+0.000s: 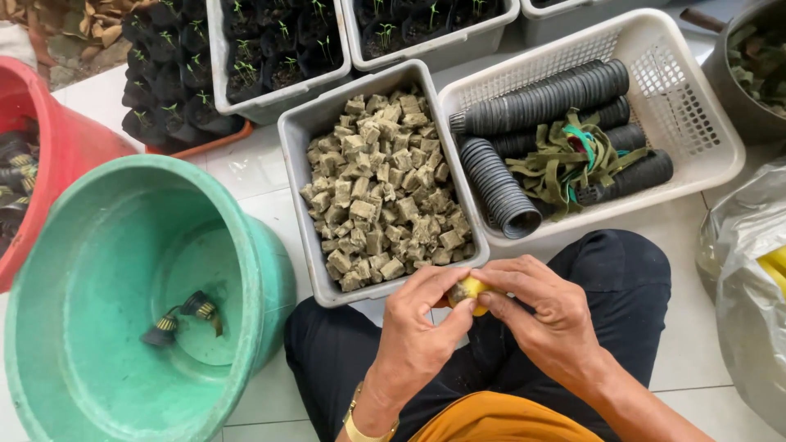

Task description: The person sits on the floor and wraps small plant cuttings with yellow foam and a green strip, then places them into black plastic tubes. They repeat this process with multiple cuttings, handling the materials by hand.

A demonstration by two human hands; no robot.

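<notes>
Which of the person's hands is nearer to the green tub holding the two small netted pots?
Left. The left hand is on the side of the yellow piece towards the green tub; the right hand holds the piece from the far side, further away.

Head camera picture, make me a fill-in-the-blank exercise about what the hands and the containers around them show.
1. Both hands, the left hand and the right hand, hold a small ____ object between them.
2. The grey tray in front of the hands is full of brownish ____.
3. The stacked black pots lie in a ____ basket.
4. Two small pots lie at the bottom of the ____ tub.

Missing words: yellow; cubes; white; green
</notes>
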